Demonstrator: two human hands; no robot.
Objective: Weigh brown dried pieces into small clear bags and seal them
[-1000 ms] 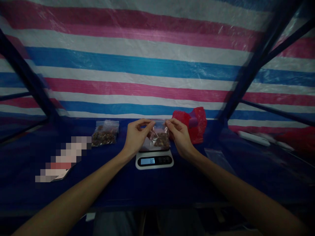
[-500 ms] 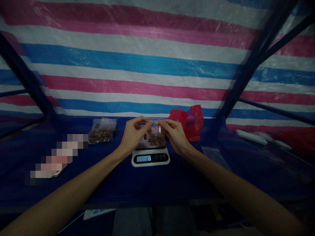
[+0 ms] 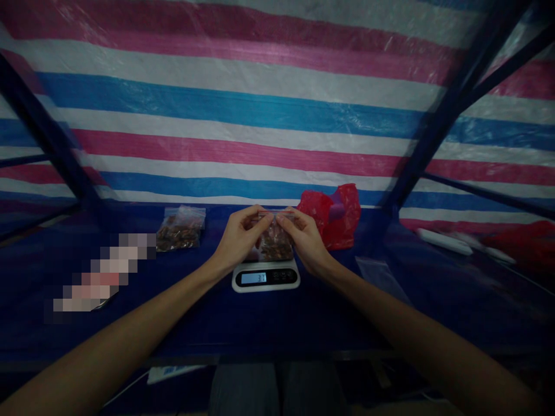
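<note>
There's a filled baggie (image 3: 180,229) sitting off to the left on the blue table (image 3: 269,323), and a red plastic bag (image 3: 333,215) at the back. An empty clear bag (image 3: 381,276) lies on the right, with a striped tarp (image 3: 243,115) behind everything.

The kitchen scale (image 3: 266,277) — its lit display reads about 37 — bears the only legible figure.

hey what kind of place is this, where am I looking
Probably a makeshift packing stall under a tarp. A striped plastic tarp forms the back wall, a digital kitchen scale sits on the blue-covered table, and both hands pinch a small clear bag of brown pieces over it, with another filled bag nearby.
</note>
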